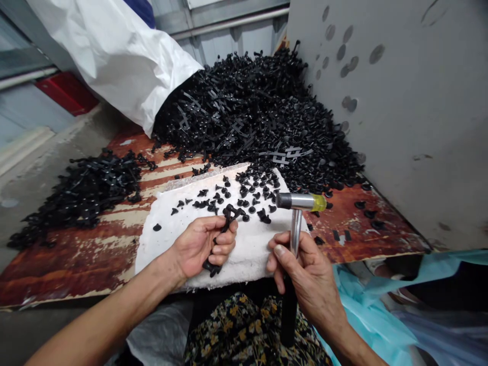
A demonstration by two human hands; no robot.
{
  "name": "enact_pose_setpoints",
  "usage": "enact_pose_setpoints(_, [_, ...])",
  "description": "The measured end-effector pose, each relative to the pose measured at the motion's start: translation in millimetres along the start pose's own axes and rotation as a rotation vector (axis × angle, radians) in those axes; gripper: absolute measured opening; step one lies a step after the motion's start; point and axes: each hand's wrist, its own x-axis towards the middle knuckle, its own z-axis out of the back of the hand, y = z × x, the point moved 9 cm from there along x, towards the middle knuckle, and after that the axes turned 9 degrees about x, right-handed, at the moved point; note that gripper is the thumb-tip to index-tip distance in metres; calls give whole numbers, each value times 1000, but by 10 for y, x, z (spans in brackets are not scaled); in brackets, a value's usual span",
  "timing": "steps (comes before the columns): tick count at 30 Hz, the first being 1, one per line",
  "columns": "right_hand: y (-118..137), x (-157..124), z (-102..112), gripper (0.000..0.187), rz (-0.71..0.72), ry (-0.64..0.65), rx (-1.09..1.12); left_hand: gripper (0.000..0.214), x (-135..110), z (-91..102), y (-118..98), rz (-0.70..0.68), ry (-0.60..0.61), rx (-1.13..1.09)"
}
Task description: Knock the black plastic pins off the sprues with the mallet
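My left hand (pixel 208 244) is closed around a black moulded plastic piece (pixel 229 212), whose ends stick out above and below the fingers. In my right hand (pixel 301 264) is a small mallet (pixel 296 223), gripped by its shaft with the head up. The mallet's head has one black face and one yellow face, and its dark handle hangs below the palm. Both hands are over the near part of a white cloth-like pad (pixel 244 254). Several small black plastic clips (pixel 251 195) lie scattered on the pad, just beyond my hands.
A large heap of black plastic parts (pixel 251 117) rises behind the pad, beside a white sack (pixel 125 61). A smaller pile (pixel 84 193) lies left on the worn red-brown tabletop (pixel 84 259). A grey panel (pixel 400 117) stands at right, above turquoise plastic sheeting (pixel 366 305).
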Motion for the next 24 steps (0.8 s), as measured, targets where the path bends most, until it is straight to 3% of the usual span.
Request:
enact_pose_setpoints(4, [-6, -9, 4, 32, -19, 0, -11, 11, -21, 20, -86, -141, -19, 273])
enact_pose_setpoints(9, [-12, -9, 6, 33, -22, 1, -20, 27, -77, -56, -209, -363, -13, 679])
enact_pose_setpoints(16, [-21, -10, 11, 34, -32, 3, -22, 37, -128, -120, -301, -461, -7, 1016])
enact_pose_setpoints(24, [-15, -11, 7, 32, -33, 6, -25, 37, -137, -121, -404, -528, -79, 1175])
